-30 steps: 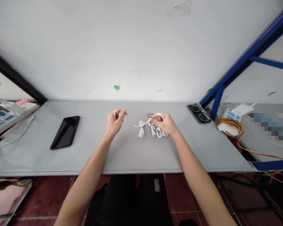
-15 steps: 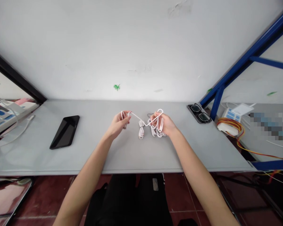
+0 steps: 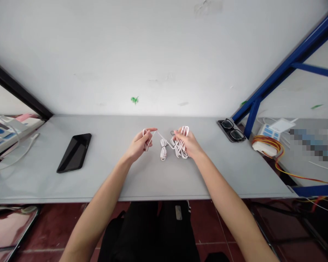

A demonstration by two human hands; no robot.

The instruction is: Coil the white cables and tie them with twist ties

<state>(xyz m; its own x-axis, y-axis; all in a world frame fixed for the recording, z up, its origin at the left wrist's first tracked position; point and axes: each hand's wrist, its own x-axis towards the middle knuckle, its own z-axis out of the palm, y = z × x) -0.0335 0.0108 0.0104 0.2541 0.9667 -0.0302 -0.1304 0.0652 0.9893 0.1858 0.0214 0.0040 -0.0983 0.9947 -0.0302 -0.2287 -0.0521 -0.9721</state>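
- Two hands work over the middle of the worktop (image 3: 104, 182): the left hand (image 3: 139, 146) pinches a white cable (image 3: 164, 139), and the right hand (image 3: 182, 142) closes around its coils (image 3: 179, 143).
- One coiled bundle (image 3: 163, 152) lies between them.

A thin, glossy white cable (image 3: 164, 141) runs slantwise in a taut stretch, from a small loop at the left to a bunch of long, narrow white loops (image 3: 180, 146) at the right, above a short, compact white coil (image 3: 163, 153) lying flat.
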